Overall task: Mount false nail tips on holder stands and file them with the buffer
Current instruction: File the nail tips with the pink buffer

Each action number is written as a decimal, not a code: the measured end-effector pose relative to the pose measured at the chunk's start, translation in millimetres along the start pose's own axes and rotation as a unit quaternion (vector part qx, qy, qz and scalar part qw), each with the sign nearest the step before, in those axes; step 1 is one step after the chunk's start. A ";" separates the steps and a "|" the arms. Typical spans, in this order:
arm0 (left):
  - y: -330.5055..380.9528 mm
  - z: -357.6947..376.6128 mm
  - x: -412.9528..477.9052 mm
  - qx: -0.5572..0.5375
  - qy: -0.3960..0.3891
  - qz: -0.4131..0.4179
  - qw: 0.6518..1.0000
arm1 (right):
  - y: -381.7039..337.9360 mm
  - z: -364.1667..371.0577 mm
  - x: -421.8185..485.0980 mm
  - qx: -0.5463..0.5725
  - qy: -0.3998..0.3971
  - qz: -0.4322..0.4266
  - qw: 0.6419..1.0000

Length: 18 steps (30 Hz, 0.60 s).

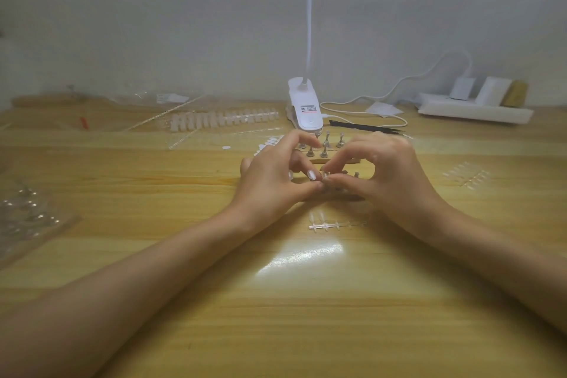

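Note:
My left hand [273, 175] and my right hand [389, 175] meet fingertip to fingertip over a small metal holder stand [325, 186] on a wooden base at the table's middle. Both pinch around the stand's top; a clear nail tip there is mostly hidden by the fingers. One more stand [356, 175] shows just to the right. Behind the hands, several metal holder stands [324, 147] rise from a second wooden base. A clear strip of false nail tips [334, 224] lies in front of the hands. No buffer is plainly visible.
A white clip lamp [305, 107] stands behind the stands, its cable running right to a white power strip [472, 112]. Black scissors [365, 127] lie nearby. More nail-tip strips [221, 118] and clear packaging [27, 215] lie left; another tip set [468, 176] lies right.

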<state>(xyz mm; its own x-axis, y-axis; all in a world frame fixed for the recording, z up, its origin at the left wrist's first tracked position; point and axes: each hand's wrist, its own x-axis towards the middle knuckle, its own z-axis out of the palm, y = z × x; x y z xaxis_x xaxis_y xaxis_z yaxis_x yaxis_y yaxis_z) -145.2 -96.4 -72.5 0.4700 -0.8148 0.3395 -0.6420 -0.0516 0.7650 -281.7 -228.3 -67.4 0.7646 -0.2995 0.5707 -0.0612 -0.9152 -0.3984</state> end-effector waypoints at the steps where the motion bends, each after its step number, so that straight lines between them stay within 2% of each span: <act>1: -0.2 0.1 -0.1 -0.003 0.000 -0.002 1.000 | 0.2 0.4 -0.8 -0.007 0.003 -0.002 1.000; 5: -0.5 0.1 -0.3 -0.017 -0.004 -0.010 1.000 | -0.2 -2.4 -4.4 -0.013 0.014 -0.017 1.000; 11: -0.2 -0.2 -0.6 -0.019 -0.001 -0.011 1.000 | 5.7 -4.0 -11.3 -0.069 0.032 -0.095 0.993; 18: 0.5 -0.5 -2.0 -0.018 0.001 -0.008 1.000 | 6.6 -1.4 -17.3 -0.040 0.031 -0.073 0.996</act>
<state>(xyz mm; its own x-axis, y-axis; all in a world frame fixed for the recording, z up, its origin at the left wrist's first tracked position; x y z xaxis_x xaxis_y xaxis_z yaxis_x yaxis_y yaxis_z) -146.1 -94.5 -72.6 0.4817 -0.8124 0.3286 -0.6116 -0.0431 0.7900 -296.3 -229.5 -78.9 0.7277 -0.1753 0.6632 -0.0054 -0.9682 -0.2500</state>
